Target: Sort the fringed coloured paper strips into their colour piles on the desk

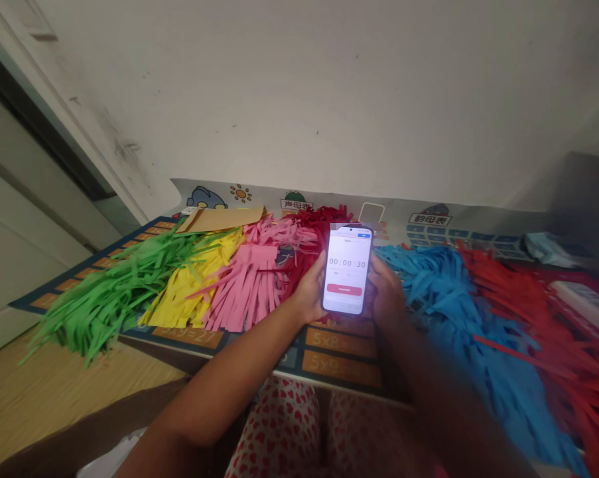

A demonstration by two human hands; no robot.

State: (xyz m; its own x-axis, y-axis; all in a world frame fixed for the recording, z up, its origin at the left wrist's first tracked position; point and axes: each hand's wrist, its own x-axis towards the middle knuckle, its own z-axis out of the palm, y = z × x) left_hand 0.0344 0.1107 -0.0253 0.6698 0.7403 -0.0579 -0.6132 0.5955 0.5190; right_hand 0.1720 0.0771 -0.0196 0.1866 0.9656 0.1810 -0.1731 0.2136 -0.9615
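A lit smartphone (347, 272) is held upright over the table's front part, its screen showing a timer at 00:00:30 and a red button. My left hand (310, 290) is closed around its left edge, and my right hand (386, 289) grips the right edge. Behind and beside the hands lie heaps of cut paper fringe: green (125, 285), yellow (184, 279), pink (252, 285) and dark red to the left, blue (433, 285) and bright red (518, 299) to the right. The fingers behind the phone are hidden.
The table cover (339, 362) is printed with multiplication sums. A brown paper piece (222, 219) lies at the back left. At the right are a white object (585, 309) and a crumpled pale-blue item (548, 249). A white wall (329, 99) rises behind the table.
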